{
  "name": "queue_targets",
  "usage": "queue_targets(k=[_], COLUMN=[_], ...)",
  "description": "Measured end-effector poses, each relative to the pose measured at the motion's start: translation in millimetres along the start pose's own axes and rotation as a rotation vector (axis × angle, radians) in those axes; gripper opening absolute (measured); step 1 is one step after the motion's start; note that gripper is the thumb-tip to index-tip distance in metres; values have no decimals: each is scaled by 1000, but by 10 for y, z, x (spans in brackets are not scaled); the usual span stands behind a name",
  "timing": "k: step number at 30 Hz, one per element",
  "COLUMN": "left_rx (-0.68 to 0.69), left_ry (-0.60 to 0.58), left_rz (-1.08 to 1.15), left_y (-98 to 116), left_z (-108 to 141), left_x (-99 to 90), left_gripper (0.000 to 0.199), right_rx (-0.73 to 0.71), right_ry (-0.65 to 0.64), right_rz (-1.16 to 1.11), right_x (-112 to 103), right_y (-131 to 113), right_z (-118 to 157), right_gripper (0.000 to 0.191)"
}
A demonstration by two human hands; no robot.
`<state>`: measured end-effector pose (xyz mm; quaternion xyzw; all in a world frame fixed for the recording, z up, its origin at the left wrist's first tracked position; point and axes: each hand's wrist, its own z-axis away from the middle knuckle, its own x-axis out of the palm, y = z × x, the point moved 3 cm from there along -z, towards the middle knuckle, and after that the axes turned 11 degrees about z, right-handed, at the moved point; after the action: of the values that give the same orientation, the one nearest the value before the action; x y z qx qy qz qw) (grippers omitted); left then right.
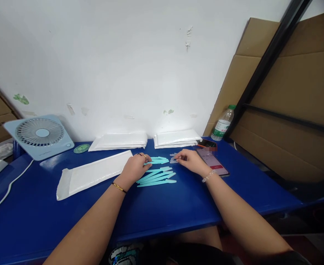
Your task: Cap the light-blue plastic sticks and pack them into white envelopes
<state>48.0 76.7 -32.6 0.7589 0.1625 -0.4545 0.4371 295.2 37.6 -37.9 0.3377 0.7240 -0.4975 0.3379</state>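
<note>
My left hand [136,166] has its fingers closed on the handle ends of the upper teal eyebrow razors [159,160]; how many it grips I cannot tell. Below it, several more teal eyebrow razors [159,177] lie loosely fanned on the blue table, heads to the right. To the right, my right hand [191,160] pinches at small clear plastic covers [173,159], which sit just beyond the razor heads. The fingertips partly hide them.
A white padded mailer [95,173] lies left of the razors on the blue table [167,213]. Stacked mailers [117,141] and a second stack [177,138] rest against the wall. A fan [42,134], a green disc [81,148], a phone [214,162] and a bottle [223,125] stand around.
</note>
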Motion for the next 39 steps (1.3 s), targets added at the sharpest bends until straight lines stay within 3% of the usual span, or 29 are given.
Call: queue_targets(k=[4, 9, 20, 30, 33, 36, 39], left_rx=[-15, -59, -80, -83, -58, -38, -17], left_ry=[38, 3, 24, 10, -60, -191, -150], left_rz=[-139, -91, 172, 216, 251, 294, 220], left_y=[-80, -88, -118, -48, 2, 38, 27], left_z=[-37, -37, -21, -17, 5, 31, 23], left_x=[14, 19, -31, -32, -18, 6, -11], left_gripper=[19, 14, 16, 21, 23, 28, 29], right_rx=[-62, -107, 119, 73, 32, -31, -81], right_ry=[-30, -23, 91, 15, -74, -171, -76], right_rz=[198, 244, -344, -432, -452, -406, -166], right_x=[56, 115, -30, 115, 145, 119, 63], right_y=[-7, -50, -10, -28, -69, -91, -33], right_z=[-18, -22, -13, -25, -10, 12, -2], right_gripper=[10, 10, 31, 30, 32, 30, 24])
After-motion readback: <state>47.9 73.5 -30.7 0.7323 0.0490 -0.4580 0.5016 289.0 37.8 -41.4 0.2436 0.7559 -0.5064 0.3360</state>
